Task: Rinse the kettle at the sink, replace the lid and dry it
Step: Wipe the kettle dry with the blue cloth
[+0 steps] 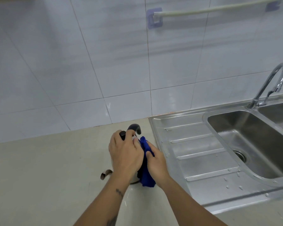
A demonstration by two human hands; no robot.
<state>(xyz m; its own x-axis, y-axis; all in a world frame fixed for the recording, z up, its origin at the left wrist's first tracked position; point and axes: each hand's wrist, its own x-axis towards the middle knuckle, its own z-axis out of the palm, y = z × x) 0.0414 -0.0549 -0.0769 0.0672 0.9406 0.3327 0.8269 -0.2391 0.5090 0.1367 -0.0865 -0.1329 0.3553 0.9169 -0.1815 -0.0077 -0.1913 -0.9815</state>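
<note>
The kettle (pixel 135 128) stands on the beige counter, left of the sink's drainboard. Only its black curved handle and a strip of its base show; my hands hide the body and lid. My left hand (pixel 124 154) rests on top of the kettle, fingers curled around the black handle. My right hand (pixel 155 162) presses a blue cloth (pixel 146 176) against the kettle's right side. The cloth hangs down to the counter.
A steel sink (pixel 245 144) with a wet ribbed drainboard (pixel 194 144) lies to the right, its chrome tap (pixel 271 82) at the back. A white rail (pixel 203 10) is fixed high on the tiled wall. A brown curled strip (pixel 105 173) lies on the counter left of the kettle.
</note>
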